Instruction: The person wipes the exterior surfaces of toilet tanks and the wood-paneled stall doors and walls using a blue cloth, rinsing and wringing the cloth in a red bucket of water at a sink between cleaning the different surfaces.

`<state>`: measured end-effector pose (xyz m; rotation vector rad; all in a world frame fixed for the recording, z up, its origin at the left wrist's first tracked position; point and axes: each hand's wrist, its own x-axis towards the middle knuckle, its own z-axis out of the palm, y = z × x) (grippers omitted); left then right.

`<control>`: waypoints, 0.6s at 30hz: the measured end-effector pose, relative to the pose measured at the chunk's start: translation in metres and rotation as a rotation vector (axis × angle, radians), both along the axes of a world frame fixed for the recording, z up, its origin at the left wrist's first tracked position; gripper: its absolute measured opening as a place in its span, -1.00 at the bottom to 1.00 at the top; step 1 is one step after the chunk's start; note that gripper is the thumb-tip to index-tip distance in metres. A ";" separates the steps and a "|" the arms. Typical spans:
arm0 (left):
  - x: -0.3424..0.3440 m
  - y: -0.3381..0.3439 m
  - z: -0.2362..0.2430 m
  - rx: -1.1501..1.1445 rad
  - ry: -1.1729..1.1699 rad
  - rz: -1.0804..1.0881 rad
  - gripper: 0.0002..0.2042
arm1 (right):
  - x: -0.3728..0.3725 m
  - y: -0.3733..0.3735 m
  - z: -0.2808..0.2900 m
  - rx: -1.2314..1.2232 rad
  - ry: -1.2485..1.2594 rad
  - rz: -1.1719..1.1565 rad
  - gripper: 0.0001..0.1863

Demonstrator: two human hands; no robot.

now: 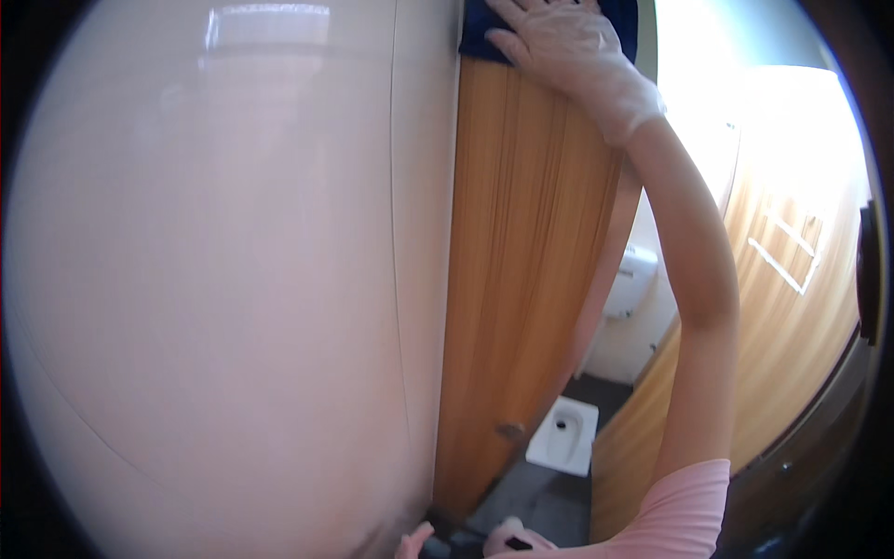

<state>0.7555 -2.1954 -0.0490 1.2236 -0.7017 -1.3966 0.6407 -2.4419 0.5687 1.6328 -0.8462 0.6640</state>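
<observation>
Right hand (562,39) at 12 o'clock, verging on 1: palm down, fingers apart and extended, neither clenched nor pinching, laid flat over a dark blue cloth (477,35). Thumb to the left, near the lower border of the cloth; fingertips close to the upper edge of the view. Thin, translucent glove (626,104), gathered at the wrist. Left hand: uncertain, possibly the pale pinkish shape (415,541) at 6 o'clock, cut by the lower edge; too blurred for any reading of opening or grip.

Step in hand, by judgement: cloth pressed against the upper part of a wood-grain panel (517,233), as in wiping. For a further stroke, called for: an even, flat palm, steady pressure, and enough cloth under the fingers to avoid bare contact.

Outward from the hands: bare forearm running down toward 4 o'clock, into a pink sleeve (689,508). Panel tall and narrow, from 12 o'clock down to 6, with a small, dark round fitting (510,430) low at 5. Glossy pale wall (233,279) filling 9 o'clock, just beside the panel; bright rectangular reflection at 11. Beyond the panel, a white cistern (633,272) at 3 o'clock and a white squat toilet (579,438) at 5, set in dark floor. Second wood-grain panel (717,363) between 3 and 4 o'clock; strong glare at 2.
</observation>
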 end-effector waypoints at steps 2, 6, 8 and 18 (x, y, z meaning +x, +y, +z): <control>-0.001 0.029 -0.015 0.004 0.006 0.041 -0.44 | -0.008 -0.001 -0.053 0.016 0.104 -0.004 -0.36; 0.001 0.087 -0.043 0.066 0.033 0.136 -0.43 | -0.011 -0.018 -0.233 0.186 0.159 0.068 -0.33; -0.013 0.105 -0.009 0.049 0.008 0.204 -0.40 | -0.022 -0.016 -0.342 0.386 0.251 0.081 -0.31; -0.034 0.149 -0.012 0.071 0.000 0.216 -0.39 | -0.068 -0.029 -0.430 0.654 0.312 0.292 -0.33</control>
